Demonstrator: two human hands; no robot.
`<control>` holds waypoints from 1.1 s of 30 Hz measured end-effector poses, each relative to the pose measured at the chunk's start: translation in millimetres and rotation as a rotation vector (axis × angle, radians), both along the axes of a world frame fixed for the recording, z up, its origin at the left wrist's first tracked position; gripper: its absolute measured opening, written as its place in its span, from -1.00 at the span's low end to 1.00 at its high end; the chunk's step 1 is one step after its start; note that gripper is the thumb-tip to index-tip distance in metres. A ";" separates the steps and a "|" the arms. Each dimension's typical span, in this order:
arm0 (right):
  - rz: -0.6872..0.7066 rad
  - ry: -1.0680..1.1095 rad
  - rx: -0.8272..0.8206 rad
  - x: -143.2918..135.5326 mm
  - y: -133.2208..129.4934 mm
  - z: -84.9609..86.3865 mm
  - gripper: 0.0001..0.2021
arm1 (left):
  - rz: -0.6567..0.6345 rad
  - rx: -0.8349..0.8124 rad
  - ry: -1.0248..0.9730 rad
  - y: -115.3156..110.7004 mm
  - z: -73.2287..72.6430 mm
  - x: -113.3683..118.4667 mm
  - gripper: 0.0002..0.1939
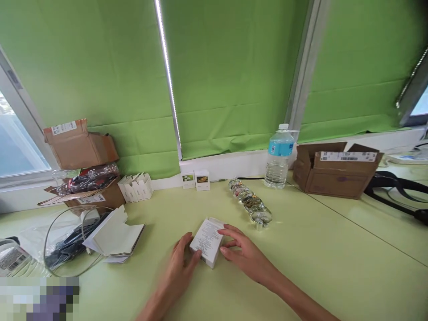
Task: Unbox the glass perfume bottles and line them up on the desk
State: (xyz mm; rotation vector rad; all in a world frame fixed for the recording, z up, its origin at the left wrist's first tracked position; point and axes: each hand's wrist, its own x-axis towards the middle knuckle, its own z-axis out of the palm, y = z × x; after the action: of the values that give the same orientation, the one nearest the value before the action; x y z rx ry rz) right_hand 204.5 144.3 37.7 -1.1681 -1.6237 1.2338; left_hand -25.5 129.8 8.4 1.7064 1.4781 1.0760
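Observation:
A small white carton [207, 240] printed with dark text lies tilted on the table in front of me, a barcode at its near corner. My left hand [180, 261] grips its left side, with the thumb on the near edge. Against the right side rest the fingertips of my right hand [245, 252], curved round the edge. Beyond the carton stands a row of clear, glassy round pieces [251, 203] with coloured contents. Two small white boxes with pictures [202, 180] stand by the wall.
Several white cartons [136, 188] stand at the back left beside brown boxes [80, 149]. Folded white card [115, 236], a cable and plastic bags lie at left. A water bottle [278, 162], an opened cardboard box [337, 176] and black straps [397, 191] are at right.

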 end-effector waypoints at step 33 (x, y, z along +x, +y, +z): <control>-0.005 -0.108 0.305 4.1 -19.7 39.3 -0.76 | 0.332 0.139 0.029 34.3 39.9 -46.1 -0.62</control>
State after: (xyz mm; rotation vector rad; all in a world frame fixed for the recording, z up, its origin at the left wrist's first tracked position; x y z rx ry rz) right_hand 208.6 124.6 77.0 -1.0579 -1.8129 0.8927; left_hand -71.7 164.1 48.3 1.6086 1.7852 1.3583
